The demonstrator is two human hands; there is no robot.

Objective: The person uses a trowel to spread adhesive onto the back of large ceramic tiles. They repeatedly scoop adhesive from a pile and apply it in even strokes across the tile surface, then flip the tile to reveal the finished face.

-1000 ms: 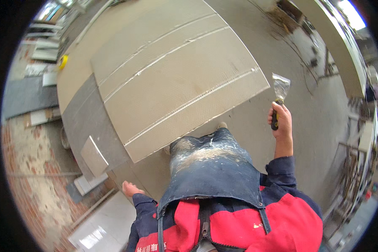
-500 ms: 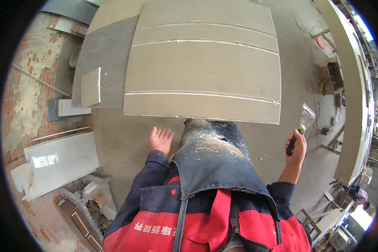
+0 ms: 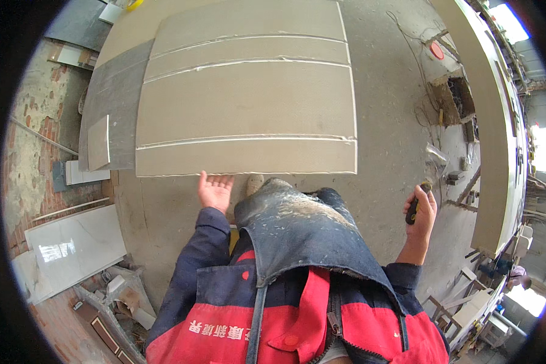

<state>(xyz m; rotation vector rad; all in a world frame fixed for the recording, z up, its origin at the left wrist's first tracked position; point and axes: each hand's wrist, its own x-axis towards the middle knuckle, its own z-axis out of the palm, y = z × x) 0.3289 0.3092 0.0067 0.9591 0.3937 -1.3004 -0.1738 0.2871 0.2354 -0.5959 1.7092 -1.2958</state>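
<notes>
My left hand (image 3: pixel 215 193) is palm up at the near edge of a large beige panel (image 3: pixel 242 100), fingers stretched out. Its fingertips meet the panel's edge; whether they reach beneath it I cannot tell. Several strips make up the panel surface, divided by white raised seams (image 3: pixel 242 138). Off to the right, away from the panel, my right hand (image 3: pixel 423 212) is closed around the black and yellow handle of a putty knife (image 3: pixel 412 212). The knife's broad, shiny blade points away from me.
A grey board (image 3: pixel 118 103) lies under the panel's left side, with a small beige offcut (image 3: pixel 99 142) on it. White marble-look slabs (image 3: pixel 76 249) lean at the left. A long pale beam (image 3: pixel 491 121) runs along the right, near a rough box (image 3: pixel 454 98) and cables on the floor.
My left hand has moved forward to the panel's near edge. The panel now sits further left in view. My right hand still grips the putty knife.
</notes>
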